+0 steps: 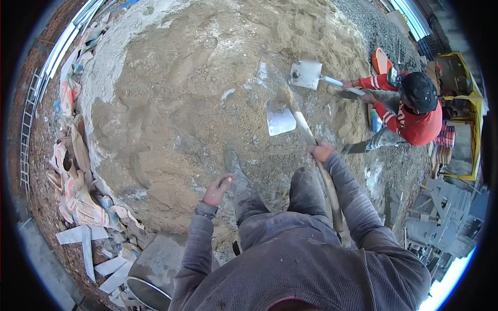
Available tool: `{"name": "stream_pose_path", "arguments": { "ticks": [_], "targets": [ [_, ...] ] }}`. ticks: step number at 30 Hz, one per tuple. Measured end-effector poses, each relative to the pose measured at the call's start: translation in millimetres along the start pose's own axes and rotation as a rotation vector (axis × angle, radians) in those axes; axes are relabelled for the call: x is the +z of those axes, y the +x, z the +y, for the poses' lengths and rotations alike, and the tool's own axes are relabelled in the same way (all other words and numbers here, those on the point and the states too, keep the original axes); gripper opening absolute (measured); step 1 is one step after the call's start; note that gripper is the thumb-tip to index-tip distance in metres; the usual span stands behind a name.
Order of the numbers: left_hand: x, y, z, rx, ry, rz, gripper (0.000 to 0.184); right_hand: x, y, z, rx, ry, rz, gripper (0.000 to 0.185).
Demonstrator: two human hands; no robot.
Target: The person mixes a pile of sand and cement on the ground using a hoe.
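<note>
My right hand (321, 151) is wrapped around the wooden handle of a shovel (306, 127). Its pale metal blade (280, 122) rests on the sandy heap, with some sand at its upper edge. The lower end of the handle runs down past my right leg. My left hand (218, 189) hangs in the air beside my left knee, away from the shovel. Its fingers are loosely bent and nothing shows in them. Sand and grey powder, a wide heap (176, 98), spread in front of my boots.
At right, a co-worker in a red top (424, 124) holds another shovel (306, 74) with its blade close to mine. Torn sacks (78, 202) and boards (85, 236) line the left side. A barrel (148, 293) stands lower left; gravel (371, 31) lies upper right.
</note>
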State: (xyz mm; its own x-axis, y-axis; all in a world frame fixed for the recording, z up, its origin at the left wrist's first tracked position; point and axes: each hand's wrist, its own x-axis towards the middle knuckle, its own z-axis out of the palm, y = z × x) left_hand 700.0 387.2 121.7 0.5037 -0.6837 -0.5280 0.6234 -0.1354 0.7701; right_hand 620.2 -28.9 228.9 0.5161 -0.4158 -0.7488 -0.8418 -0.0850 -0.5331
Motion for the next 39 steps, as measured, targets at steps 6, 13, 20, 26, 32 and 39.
{"name": "stream_pose_path", "arguments": {
  "ticks": [6, 13, 20, 26, 32, 39],
  "targets": [
    [165, 72, 80, -0.006, -0.264, -0.522, 0.053, -25, 90, -128, -0.171, 0.013, 0.144, 0.026],
    [286, 271, 119, 0.293, -0.087, 0.089, 0.021, -98, 249, -230, -0.457, 0.146, 0.243, 0.029],
    [243, 559, 142, 0.532, 0.191, 0.416, 0.036, -149, 518, -300, -0.646, -0.028, 0.287, 0.029],
    [201, 697, -32, 0.2, -0.057, 0.435, 0.025, -66, 745, -141, -0.392, -0.472, 0.125, 0.028],
    [314, 473, -164, -0.275, -0.324, 0.423, 0.028, 1, 597, 130, -0.129, -0.29, 0.019, 0.031],
    [439, 177, -158, -0.824, -0.276, 0.373, 0.021, 34, 260, 395, 0.481, -0.355, -0.194, 0.031]
  ]
}}
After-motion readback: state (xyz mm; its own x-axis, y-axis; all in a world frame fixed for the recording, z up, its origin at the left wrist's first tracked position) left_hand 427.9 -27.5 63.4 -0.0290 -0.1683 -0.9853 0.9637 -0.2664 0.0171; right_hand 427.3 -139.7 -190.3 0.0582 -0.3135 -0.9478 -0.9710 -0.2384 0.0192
